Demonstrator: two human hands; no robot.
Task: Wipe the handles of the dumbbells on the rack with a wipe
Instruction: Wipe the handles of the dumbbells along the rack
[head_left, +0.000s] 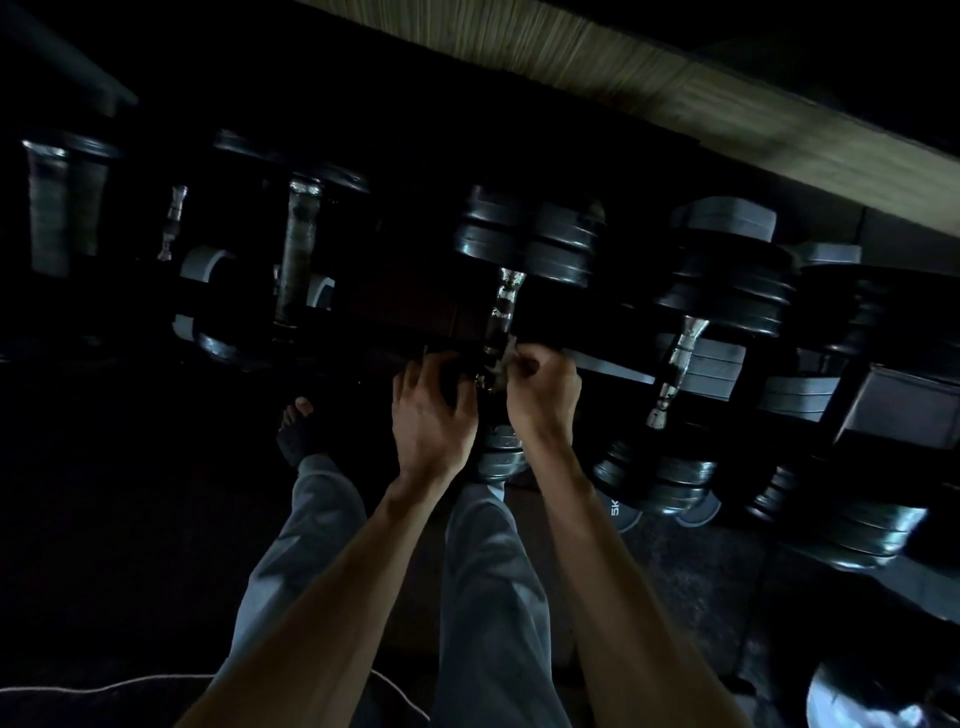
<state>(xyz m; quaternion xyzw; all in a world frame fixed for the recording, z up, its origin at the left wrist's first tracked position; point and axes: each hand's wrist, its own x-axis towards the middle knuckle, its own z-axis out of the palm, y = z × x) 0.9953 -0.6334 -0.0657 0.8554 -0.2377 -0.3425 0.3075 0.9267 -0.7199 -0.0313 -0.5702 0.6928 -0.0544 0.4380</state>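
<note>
Reaching in from the left, my left hand (434, 415) has its fingers curled toward the near end of the chrome handle (501, 312); it is too dark there to tell whether they actually close on anything. That handle belongs to the middle dumbbell (524, 244), lying on the rack (613, 369) with its plates away from me. I judge the dumbbell heavy and rigid, so it should stay put while rubbed, and the polished handle looks slick. Just right of the handle's near end, my right hand (540, 387) pinches the wipe (503, 364), a pale, soft scrap bunched against the metal. I would keep the wipe pinched in the fingertips and wrap it round the bar. Further right, another dumbbell handle (678, 364) waits untouched.
</note>
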